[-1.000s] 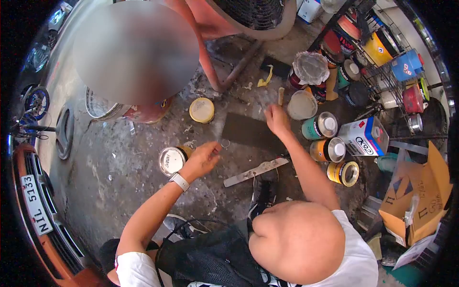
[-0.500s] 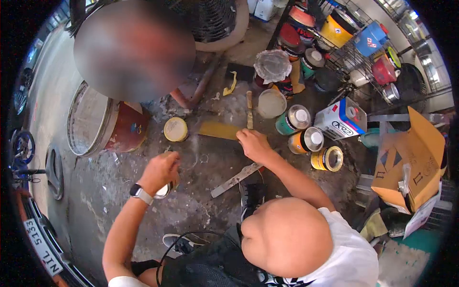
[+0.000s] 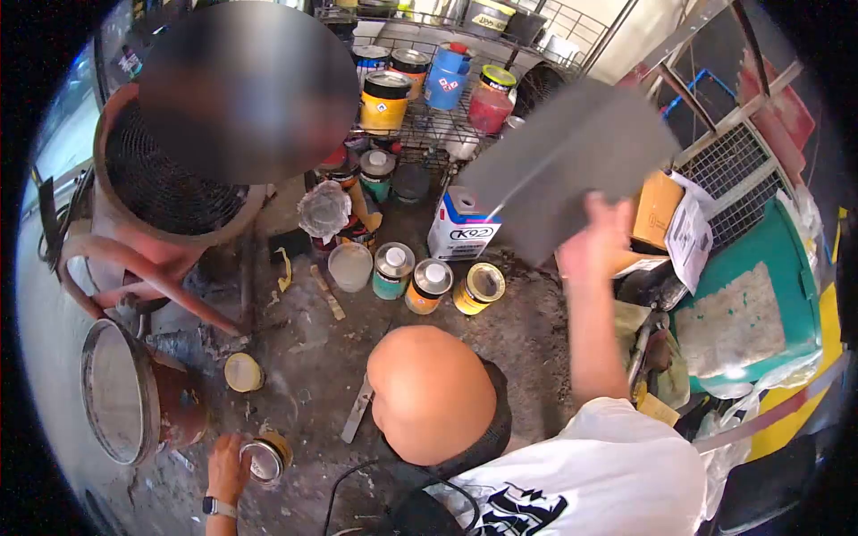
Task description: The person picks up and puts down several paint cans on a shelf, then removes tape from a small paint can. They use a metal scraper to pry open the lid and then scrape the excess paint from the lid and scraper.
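Observation:
My right hand (image 3: 597,237), blurred and raised at the right, grips the lower edge of a flat dark grey sheet (image 3: 572,161). The sheet is smeared by motion and partly covers a cardboard box (image 3: 660,210). At the lower left, my left hand (image 3: 228,466) has its fingers curled against the left rim of a round tin (image 3: 265,460) on the floor. A small tin with a pale yellow top (image 3: 243,372) stands just above that hand. The metal strip (image 3: 358,409) lies on the floor between my hands, partly hidden.
A large bucket (image 3: 116,393) stands at the left, near a big fan (image 3: 179,179). Several small tins (image 3: 429,284), a K92 can (image 3: 465,234) and a stick (image 3: 327,292) are ahead. Behind is a wire rack (image 3: 429,116); a green bin (image 3: 800,313) is at the right.
The view has swung right. My right hand has gone from the yellowish-brown strip on the floor to a raised position with the grey sheet. My left hand has come down to the tin's rim.

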